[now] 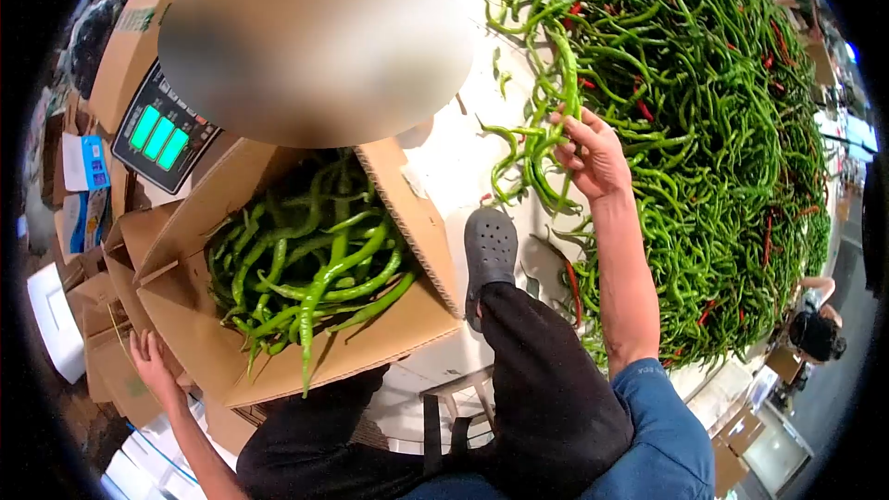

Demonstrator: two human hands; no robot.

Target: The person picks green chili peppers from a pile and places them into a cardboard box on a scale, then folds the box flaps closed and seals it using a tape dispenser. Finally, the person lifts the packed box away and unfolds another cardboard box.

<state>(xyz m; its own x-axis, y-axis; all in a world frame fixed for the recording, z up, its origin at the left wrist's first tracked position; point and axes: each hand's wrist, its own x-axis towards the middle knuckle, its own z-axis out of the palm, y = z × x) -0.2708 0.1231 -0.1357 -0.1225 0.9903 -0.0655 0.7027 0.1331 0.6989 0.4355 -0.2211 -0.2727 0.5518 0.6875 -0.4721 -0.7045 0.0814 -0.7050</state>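
My right hand (pixel 595 156) pinches several long green chili peppers (pixel 567 65) at the edge of a big heap, thumb and fingers closed round them. Loose peppers lie on the pale floor just left of that hand. My left hand (pixel 154 366) is at the lower left, beside the outer side of an open cardboard box (pixel 370 352), with its fingers apart and nothing visible in them. Whether it touches the cardboard I cannot tell. Inside the box, which stands before my legs, lie many green chili peppers (pixel 315 268), one hanging over the near side.
The large chili pepper heap (pixel 713 148), with some red ones, fills the right side. A scale display (pixel 159 137) with lit green panels stands behind the box. My grey clog (pixel 491 245) is between box and heap. Another person (pixel 817 324) is at the far right.
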